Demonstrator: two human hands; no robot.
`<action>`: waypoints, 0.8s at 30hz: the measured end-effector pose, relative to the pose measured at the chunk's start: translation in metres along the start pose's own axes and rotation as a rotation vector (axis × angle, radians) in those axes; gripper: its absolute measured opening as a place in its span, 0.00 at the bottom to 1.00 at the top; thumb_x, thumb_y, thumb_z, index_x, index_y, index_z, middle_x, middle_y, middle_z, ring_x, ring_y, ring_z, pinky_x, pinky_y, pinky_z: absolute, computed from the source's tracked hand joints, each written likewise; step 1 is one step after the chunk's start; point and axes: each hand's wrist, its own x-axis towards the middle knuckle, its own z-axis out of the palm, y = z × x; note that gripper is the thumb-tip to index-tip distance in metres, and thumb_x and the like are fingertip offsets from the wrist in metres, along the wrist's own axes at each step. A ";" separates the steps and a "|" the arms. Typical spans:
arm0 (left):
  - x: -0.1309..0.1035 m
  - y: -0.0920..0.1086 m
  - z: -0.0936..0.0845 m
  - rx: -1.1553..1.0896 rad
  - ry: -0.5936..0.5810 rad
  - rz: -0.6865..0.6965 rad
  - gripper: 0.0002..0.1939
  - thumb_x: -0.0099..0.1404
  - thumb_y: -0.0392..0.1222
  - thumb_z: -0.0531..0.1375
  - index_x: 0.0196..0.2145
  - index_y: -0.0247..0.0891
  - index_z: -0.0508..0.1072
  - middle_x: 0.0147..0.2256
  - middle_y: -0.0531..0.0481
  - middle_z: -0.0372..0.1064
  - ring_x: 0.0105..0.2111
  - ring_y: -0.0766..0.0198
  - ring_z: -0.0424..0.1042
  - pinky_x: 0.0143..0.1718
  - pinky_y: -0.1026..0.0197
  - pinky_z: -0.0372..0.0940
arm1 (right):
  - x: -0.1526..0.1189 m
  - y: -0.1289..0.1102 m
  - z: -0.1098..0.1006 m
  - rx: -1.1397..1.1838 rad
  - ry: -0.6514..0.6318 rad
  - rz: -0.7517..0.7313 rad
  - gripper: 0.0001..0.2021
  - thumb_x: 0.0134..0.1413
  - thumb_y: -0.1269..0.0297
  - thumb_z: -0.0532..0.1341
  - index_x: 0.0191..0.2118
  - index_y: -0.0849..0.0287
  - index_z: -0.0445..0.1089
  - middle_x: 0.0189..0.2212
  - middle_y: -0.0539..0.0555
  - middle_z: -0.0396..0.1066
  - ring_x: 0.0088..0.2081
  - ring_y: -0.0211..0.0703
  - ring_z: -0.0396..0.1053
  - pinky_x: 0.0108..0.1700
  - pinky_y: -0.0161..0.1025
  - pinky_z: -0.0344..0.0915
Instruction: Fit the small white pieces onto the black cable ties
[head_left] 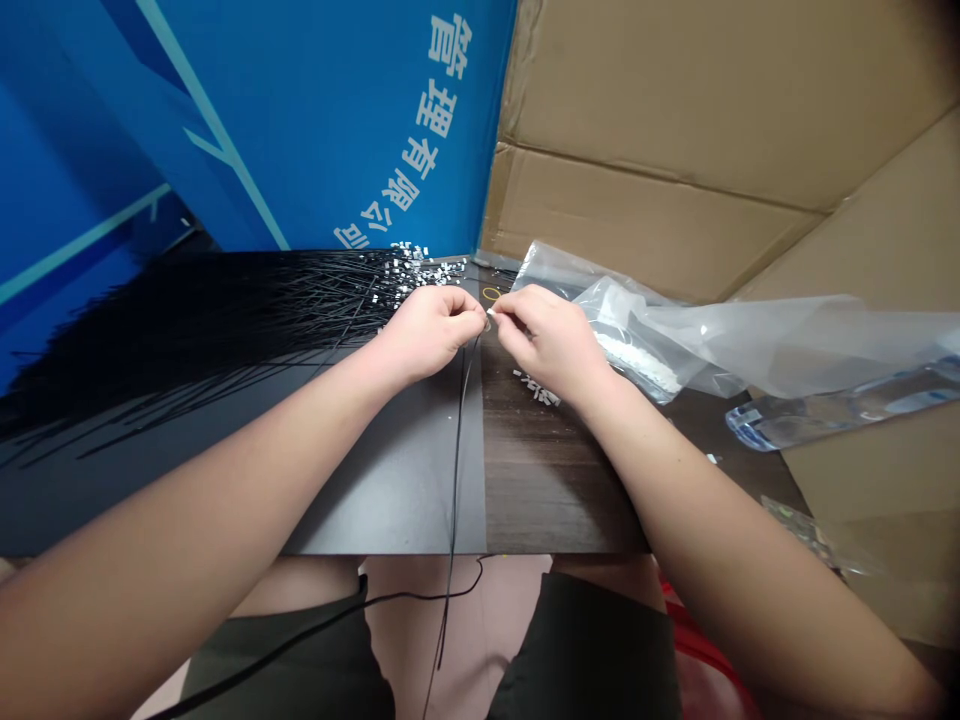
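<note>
The left hand (439, 332) has thumb and forefinger pinched together on a black wire (457, 455), which hangs from the fingertips, crosses the table (555, 490) and drops past its near edge. The right hand (551, 338) pinches a small white piece (490, 312) right beside the left fingertips, at the middle of the table's far part; whether wire and piece are joined is too small to tell. To the left lies a large heap (187, 320) of black wires, many with white tips (412, 268) gathered at the end nearest the hands; these look finished, so a good share of the work seems done. What is left seems to be the wire in hand, plus whatever use the spare white bits call for: a small scatter (541, 392) lies on the table just below the right hand, and a bigger white batch (637, 362) sits in a clear bag (559, 268) to its right. No separate stock of bare wires can be made out, so how many remain cannot be told. A yellow ring (491, 294) lies just beyond the fingertips.
</note>
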 end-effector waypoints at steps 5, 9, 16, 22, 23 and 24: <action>0.000 0.001 0.000 -0.020 0.009 0.009 0.07 0.60 0.41 0.62 0.28 0.36 0.76 0.22 0.54 0.68 0.24 0.67 0.63 0.29 0.61 0.56 | -0.001 -0.001 0.002 -0.015 0.034 -0.028 0.09 0.68 0.68 0.57 0.41 0.57 0.75 0.37 0.58 0.78 0.42 0.49 0.75 0.45 0.44 0.70; -0.001 0.001 0.001 -0.044 0.015 0.003 0.07 0.59 0.41 0.62 0.27 0.36 0.75 0.22 0.55 0.67 0.24 0.67 0.62 0.29 0.61 0.56 | -0.001 0.000 0.002 -0.028 0.050 -0.056 0.10 0.69 0.68 0.56 0.41 0.58 0.75 0.38 0.59 0.78 0.42 0.50 0.75 0.45 0.45 0.71; 0.001 0.000 0.000 -0.095 0.011 -0.005 0.06 0.59 0.41 0.63 0.26 0.37 0.75 0.22 0.55 0.66 0.24 0.68 0.62 0.29 0.61 0.56 | -0.001 0.003 0.004 -0.060 0.074 -0.111 0.11 0.71 0.67 0.55 0.43 0.59 0.75 0.39 0.60 0.78 0.42 0.51 0.74 0.45 0.47 0.71; 0.002 0.000 0.003 -0.208 -0.031 -0.050 0.07 0.58 0.42 0.64 0.26 0.37 0.76 0.22 0.53 0.67 0.24 0.68 0.63 0.29 0.60 0.58 | -0.001 0.007 0.008 -0.048 0.120 -0.059 0.09 0.70 0.67 0.56 0.42 0.57 0.74 0.37 0.59 0.77 0.42 0.50 0.73 0.45 0.46 0.70; 0.002 0.000 0.003 -0.223 -0.040 -0.055 0.07 0.58 0.42 0.65 0.26 0.37 0.75 0.22 0.53 0.68 0.24 0.68 0.63 0.29 0.60 0.58 | -0.001 0.007 0.008 -0.044 0.120 -0.054 0.09 0.70 0.67 0.56 0.42 0.57 0.74 0.37 0.58 0.77 0.42 0.50 0.73 0.45 0.46 0.70; 0.002 -0.001 0.004 -0.233 -0.042 -0.055 0.08 0.58 0.43 0.65 0.26 0.37 0.75 0.22 0.53 0.67 0.23 0.68 0.63 0.29 0.60 0.57 | -0.001 0.007 0.008 -0.042 0.120 -0.053 0.09 0.70 0.67 0.56 0.42 0.57 0.74 0.37 0.58 0.77 0.41 0.50 0.73 0.45 0.46 0.70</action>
